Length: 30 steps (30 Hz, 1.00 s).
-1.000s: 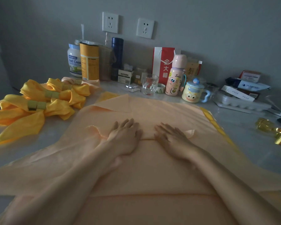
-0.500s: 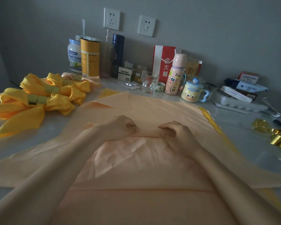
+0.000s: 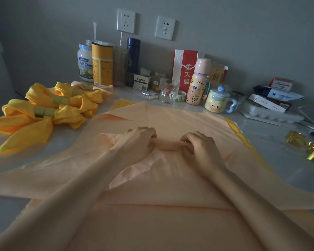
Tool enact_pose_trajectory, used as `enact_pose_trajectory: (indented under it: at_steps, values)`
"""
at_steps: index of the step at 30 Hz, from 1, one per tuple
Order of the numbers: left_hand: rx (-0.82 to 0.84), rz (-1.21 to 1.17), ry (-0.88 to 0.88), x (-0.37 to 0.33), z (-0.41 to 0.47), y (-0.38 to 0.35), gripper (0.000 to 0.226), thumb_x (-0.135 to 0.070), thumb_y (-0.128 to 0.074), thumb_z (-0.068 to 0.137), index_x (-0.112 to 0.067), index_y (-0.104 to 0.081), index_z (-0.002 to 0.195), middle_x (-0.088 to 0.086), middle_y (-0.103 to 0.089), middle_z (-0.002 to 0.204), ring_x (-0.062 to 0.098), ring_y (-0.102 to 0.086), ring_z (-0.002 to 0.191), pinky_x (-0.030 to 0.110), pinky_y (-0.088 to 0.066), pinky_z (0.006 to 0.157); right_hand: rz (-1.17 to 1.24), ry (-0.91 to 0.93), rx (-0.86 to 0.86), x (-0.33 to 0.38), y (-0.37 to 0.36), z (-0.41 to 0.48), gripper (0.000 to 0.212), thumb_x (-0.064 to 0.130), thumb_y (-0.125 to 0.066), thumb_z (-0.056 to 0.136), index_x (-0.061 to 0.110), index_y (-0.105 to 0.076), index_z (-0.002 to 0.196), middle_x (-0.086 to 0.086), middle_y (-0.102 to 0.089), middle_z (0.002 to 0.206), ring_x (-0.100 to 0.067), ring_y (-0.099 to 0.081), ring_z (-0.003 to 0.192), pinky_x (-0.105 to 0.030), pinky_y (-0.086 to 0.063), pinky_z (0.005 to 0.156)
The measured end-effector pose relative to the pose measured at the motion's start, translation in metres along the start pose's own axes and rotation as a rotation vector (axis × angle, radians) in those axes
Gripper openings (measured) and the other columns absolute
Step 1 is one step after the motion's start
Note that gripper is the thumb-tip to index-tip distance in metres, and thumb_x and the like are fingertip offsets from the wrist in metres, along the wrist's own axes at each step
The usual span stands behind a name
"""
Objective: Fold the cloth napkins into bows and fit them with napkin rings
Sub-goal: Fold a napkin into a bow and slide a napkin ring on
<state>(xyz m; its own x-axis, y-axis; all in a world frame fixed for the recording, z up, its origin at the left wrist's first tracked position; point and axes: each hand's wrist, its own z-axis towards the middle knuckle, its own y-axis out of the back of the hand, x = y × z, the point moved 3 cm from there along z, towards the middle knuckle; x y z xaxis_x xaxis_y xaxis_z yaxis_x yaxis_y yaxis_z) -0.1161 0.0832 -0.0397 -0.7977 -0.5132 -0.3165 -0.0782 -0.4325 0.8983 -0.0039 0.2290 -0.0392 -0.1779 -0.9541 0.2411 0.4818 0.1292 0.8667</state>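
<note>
matt peach cloth napkin (image 3: 170, 178), shiny gold metal rings (image 3: 312, 151), glossy marble tabletop (image 3: 279, 147).

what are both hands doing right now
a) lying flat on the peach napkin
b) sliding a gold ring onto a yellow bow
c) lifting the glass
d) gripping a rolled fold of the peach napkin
D: the left hand and right hand both have their fingers curled round a raised fold of the peach napkin that runs between them.
</note>
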Motion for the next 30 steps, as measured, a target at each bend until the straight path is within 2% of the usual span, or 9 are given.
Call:
enact_pose_trajectory:
  at_steps: [6,8,11,14,17,19,22,26,30]
  values:
    - [0.005,-0.116,0.029,-0.014,0.000,0.008,0.030,-0.039,-0.044,0.095,-0.015,-0.062,0.099,0.001,-0.062,0.107,0.022,-0.056,0.097,0.033,-0.043,0.080,-0.060,0.029,0.028,0.002,0.001,-0.001,0.011,0.007,-0.054,0.074,0.012,-0.058,0.083,0.001,-0.055,0.088,-0.023,-0.052,0.089,-0.027,-0.026,0.075]
    - [-0.002,-0.078,0.034,-0.018,0.000,0.007,0.027,-0.038,-0.045,0.095,-0.015,-0.060,0.095,0.002,-0.061,0.107,0.023,-0.055,0.097,0.030,-0.038,0.076,-0.046,0.046,0.048,0.005,0.003,-0.001,0.015,0.011,-0.047,0.069,0.015,-0.055,0.081,0.005,-0.048,0.087,-0.022,-0.051,0.087,-0.026,-0.025,0.074]
    - [0.032,-0.045,0.066,-0.021,-0.003,0.001,0.018,-0.038,-0.051,0.092,-0.021,-0.053,0.091,0.000,-0.057,0.108,0.022,-0.052,0.102,0.029,-0.032,0.075,-0.051,0.058,0.167,0.008,0.004,-0.003,0.017,0.008,-0.051,0.072,0.021,-0.048,0.082,0.006,-0.045,0.091,-0.019,-0.047,0.092,-0.026,-0.025,0.076]
    - [0.140,0.018,0.076,-0.022,-0.005,-0.005,0.026,-0.040,-0.048,0.093,-0.021,-0.050,0.110,0.000,-0.052,0.123,0.022,-0.046,0.116,0.033,-0.032,0.089,0.027,0.017,0.200,0.009,0.003,-0.004,0.010,0.019,-0.042,0.071,0.019,-0.049,0.079,0.004,-0.049,0.090,-0.019,-0.049,0.092,-0.027,-0.029,0.077]
    - [0.273,0.185,0.068,-0.024,-0.008,-0.013,0.044,-0.040,-0.031,0.099,-0.020,-0.036,0.137,0.002,-0.032,0.147,0.021,-0.025,0.137,0.046,-0.018,0.110,0.086,-0.050,0.134,0.008,0.000,-0.002,0.017,0.022,-0.047,0.085,0.010,-0.056,0.078,-0.002,-0.052,0.085,-0.024,-0.052,0.088,-0.030,-0.032,0.072]
    - [0.326,0.259,0.068,-0.027,-0.011,-0.018,0.049,-0.039,-0.019,0.101,-0.019,-0.023,0.146,0.004,-0.014,0.156,0.021,-0.009,0.144,0.053,-0.006,0.114,0.055,-0.034,0.106,0.012,-0.002,-0.003,0.015,0.020,-0.050,0.091,0.008,-0.057,0.086,-0.003,-0.052,0.091,-0.025,-0.053,0.090,-0.031,-0.031,0.070]
    - [0.378,0.261,0.102,-0.027,-0.015,-0.022,0.054,-0.040,-0.011,0.101,-0.020,-0.005,0.151,0.004,0.004,0.159,0.020,0.005,0.146,0.053,0.005,0.115,0.072,0.036,0.173,0.023,-0.009,-0.005,0.028,0.022,-0.043,0.096,0.012,-0.053,0.120,-0.006,-0.054,0.123,-0.025,-0.053,0.110,-0.031,-0.035,0.086]
    - [0.405,0.207,0.138,-0.025,-0.015,-0.023,0.055,-0.041,-0.010,0.101,-0.019,-0.002,0.151,0.003,0.007,0.159,0.019,0.008,0.145,0.050,0.007,0.115,0.051,0.130,0.313,0.029,-0.024,-0.005,0.052,0.032,-0.026,0.095,0.013,-0.040,0.141,-0.006,-0.045,0.143,-0.022,-0.042,0.131,-0.030,-0.030,0.107]
    - [0.400,0.179,0.154,-0.023,-0.012,-0.023,0.056,-0.041,-0.012,0.101,-0.020,0.001,0.151,0.000,0.007,0.159,0.016,0.007,0.145,0.046,0.006,0.115,-0.050,0.044,0.448,0.021,-0.030,-0.002,0.048,0.036,-0.021,0.103,0.020,-0.023,0.148,0.001,-0.018,0.157,-0.011,-0.013,0.144,-0.027,-0.009,0.116]
